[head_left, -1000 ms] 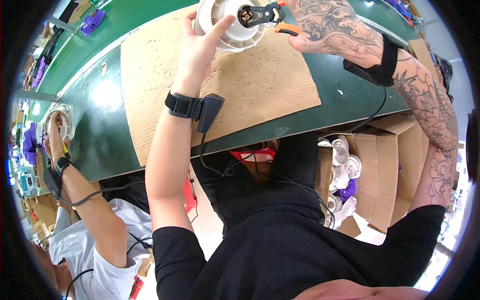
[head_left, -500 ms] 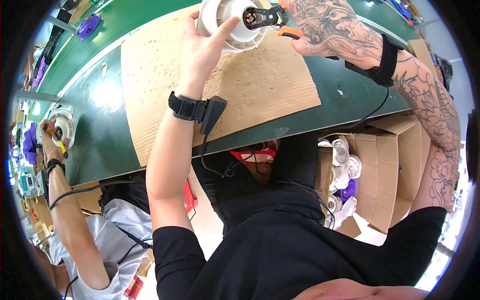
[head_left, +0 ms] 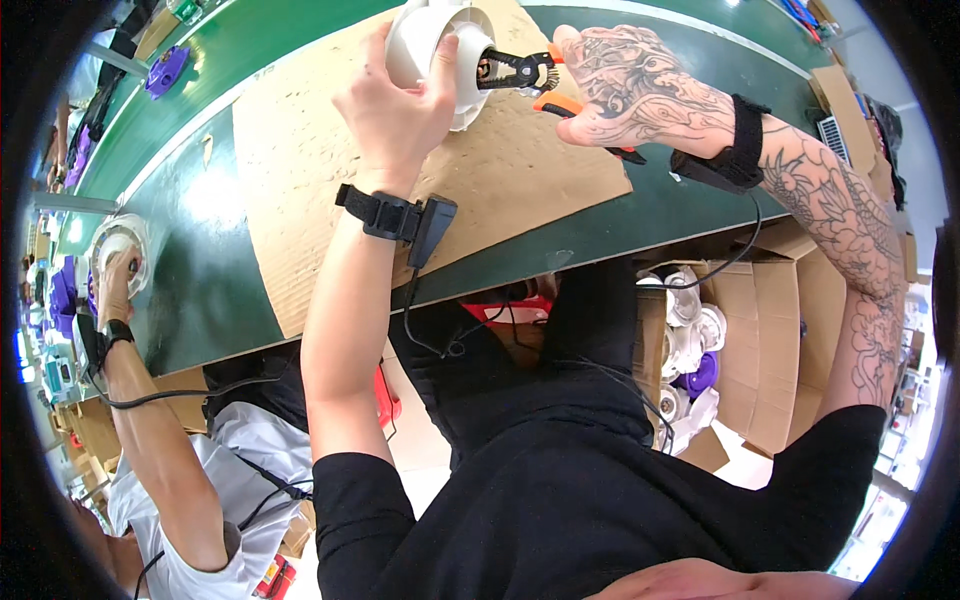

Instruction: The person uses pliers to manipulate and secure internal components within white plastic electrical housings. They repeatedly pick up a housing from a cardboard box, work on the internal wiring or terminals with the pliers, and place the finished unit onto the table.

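Note:
My left hand (head_left: 405, 110) grips a round white plastic housing (head_left: 470, 40) by its rim, fingers behind and thumb along the near side. The housing is tilted, its central opening facing right. In my right hand (head_left: 630, 85) are wire strippers (head_left: 525, 72) with orange handles and a black head. Their jaws reach into the opening, at a small copper-coloured part; whether they bite on it I cannot tell. Both are held above a flattened cardboard sheet (head_left: 330, 160) on the green table.
A co-worker's hand (head_left: 117, 285) works at another white housing (head_left: 140, 240) on the left. Beyond lies a purple part (head_left: 167, 72). Below the table's edge at the right, an open cardboard box (head_left: 765, 340) holds several white parts and a purple one. Cables hang from both wrist straps.
The housing has turned, so its opening now faces right rather than toward me. My right hand and the strippers have shifted slightly left and down, with the jaws still at the opening.

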The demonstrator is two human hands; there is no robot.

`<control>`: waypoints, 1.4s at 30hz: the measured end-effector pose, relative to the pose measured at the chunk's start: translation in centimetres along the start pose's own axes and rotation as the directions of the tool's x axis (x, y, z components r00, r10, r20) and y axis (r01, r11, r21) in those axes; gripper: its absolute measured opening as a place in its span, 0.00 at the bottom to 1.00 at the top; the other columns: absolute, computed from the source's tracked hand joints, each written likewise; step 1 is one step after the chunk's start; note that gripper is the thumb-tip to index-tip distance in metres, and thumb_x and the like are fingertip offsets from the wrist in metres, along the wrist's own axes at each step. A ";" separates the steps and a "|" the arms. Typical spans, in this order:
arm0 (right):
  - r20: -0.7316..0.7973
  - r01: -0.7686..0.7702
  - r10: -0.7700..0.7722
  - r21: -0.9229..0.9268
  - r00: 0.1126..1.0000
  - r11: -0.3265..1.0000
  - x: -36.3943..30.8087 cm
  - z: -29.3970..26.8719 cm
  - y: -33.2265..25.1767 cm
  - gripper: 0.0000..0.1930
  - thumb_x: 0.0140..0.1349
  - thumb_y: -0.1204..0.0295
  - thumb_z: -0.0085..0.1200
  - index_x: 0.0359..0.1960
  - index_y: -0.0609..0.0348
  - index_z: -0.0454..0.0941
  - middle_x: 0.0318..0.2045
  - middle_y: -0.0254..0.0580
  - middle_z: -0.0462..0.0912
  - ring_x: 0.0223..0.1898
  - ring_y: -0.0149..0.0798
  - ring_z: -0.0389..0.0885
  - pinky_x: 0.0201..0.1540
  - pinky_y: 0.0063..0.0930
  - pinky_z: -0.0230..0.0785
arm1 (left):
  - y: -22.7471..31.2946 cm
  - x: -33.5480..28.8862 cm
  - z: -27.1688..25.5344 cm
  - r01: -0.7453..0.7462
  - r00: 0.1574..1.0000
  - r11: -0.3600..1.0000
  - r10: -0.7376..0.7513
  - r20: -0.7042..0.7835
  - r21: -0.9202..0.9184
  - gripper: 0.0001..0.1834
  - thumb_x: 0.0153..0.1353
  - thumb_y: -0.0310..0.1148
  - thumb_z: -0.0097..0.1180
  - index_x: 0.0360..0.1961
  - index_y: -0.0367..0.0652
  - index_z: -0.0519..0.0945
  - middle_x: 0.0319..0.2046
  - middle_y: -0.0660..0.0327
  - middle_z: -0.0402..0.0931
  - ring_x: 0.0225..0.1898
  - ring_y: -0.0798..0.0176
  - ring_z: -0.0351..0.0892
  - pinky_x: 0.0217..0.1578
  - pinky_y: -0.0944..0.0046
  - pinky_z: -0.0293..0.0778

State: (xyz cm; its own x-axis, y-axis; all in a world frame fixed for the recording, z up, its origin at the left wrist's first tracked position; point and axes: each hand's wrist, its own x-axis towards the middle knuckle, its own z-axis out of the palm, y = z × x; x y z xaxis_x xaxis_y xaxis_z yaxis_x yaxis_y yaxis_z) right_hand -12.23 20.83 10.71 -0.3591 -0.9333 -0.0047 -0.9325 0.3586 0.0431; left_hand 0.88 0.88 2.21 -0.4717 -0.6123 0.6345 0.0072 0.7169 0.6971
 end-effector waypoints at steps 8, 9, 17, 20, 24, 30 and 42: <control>0.204 -0.164 0.139 0.110 0.969 0.980 -0.8 0.8 -0.7 0.38 0.47 0.51 0.65 0.55 0.65 0.71 0.41 0.60 0.83 0.47 0.61 0.82 0.51 0.49 0.74 | -0.7 0.5 0.4 -0.224 0.974 0.975 0.224 0.018 -0.008 0.29 0.57 0.48 0.76 0.49 0.34 0.85 0.30 0.51 0.88 0.25 0.62 0.88 0.31 0.64 0.83; 0.133 -0.134 0.119 0.108 0.984 0.985 -1.1 1.2 -0.5 0.37 0.47 0.51 0.64 0.53 0.67 0.74 0.37 0.59 0.83 0.44 0.59 0.83 0.47 0.48 0.75 | -0.6 0.4 0.4 -0.250 0.968 0.968 0.250 0.026 0.000 0.30 0.57 0.48 0.76 0.49 0.33 0.85 0.29 0.51 0.88 0.24 0.62 0.88 0.30 0.64 0.83; 0.044 -0.097 0.090 0.204 0.995 0.974 -1.8 3.5 0.4 0.36 0.45 0.49 0.62 0.45 0.73 0.79 0.31 0.60 0.84 0.37 0.58 0.85 0.43 0.47 0.76 | -0.6 0.5 0.9 -0.321 0.947 0.946 0.319 0.041 0.044 0.29 0.56 0.48 0.75 0.48 0.34 0.84 0.27 0.53 0.87 0.21 0.61 0.87 0.28 0.64 0.82; 0.220 -0.166 0.122 0.196 0.968 0.966 -1.3 2.1 -0.4 0.39 0.47 0.51 0.64 0.55 0.71 0.73 0.39 0.63 0.83 0.45 0.61 0.83 0.50 0.49 0.75 | -0.8 0.5 0.9 -0.349 0.937 0.935 0.348 0.032 0.056 0.28 0.56 0.48 0.76 0.47 0.35 0.84 0.26 0.53 0.87 0.20 0.62 0.87 0.26 0.65 0.82; 0.268 -0.208 0.154 0.186 0.951 0.960 -1.5 2.8 -0.2 0.42 0.47 0.52 0.65 0.60 0.70 0.70 0.43 0.65 0.82 0.48 0.63 0.82 0.52 0.50 0.74 | 0.4 0.1 0.7 -0.250 0.963 0.968 0.247 0.104 0.014 0.29 0.53 0.46 0.77 0.48 0.34 0.83 0.29 0.53 0.86 0.22 0.55 0.86 0.29 0.60 0.82; 0.276 -0.196 0.128 0.234 0.953 0.952 -1.8 2.7 -0.3 0.44 0.45 0.50 0.64 0.59 0.73 0.70 0.41 0.66 0.83 0.46 0.64 0.83 0.52 0.50 0.75 | 0.1 0.1 1.1 -0.319 0.945 0.947 0.316 0.079 0.028 0.29 0.53 0.46 0.77 0.48 0.35 0.83 0.30 0.54 0.85 0.23 0.54 0.86 0.29 0.61 0.82; 0.291 -0.214 0.119 0.319 0.949 0.923 -1.9 4.0 0.3 0.45 0.44 0.50 0.65 0.56 0.80 0.71 0.34 0.65 0.84 0.41 0.63 0.85 0.47 0.47 0.77 | 0.0 0.1 1.4 -0.326 0.942 0.945 0.322 0.094 0.038 0.30 0.51 0.46 0.78 0.49 0.37 0.83 0.32 0.54 0.86 0.28 0.53 0.88 0.33 0.60 0.83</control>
State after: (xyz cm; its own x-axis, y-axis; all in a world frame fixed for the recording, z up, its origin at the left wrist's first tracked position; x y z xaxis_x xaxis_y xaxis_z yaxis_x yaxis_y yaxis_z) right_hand -11.97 22.83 6.75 -0.4629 -0.8375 -0.2905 -0.7966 0.5367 -0.2781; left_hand -0.43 1.31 1.75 -0.5248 -0.3151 0.7908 0.1274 0.8894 0.4389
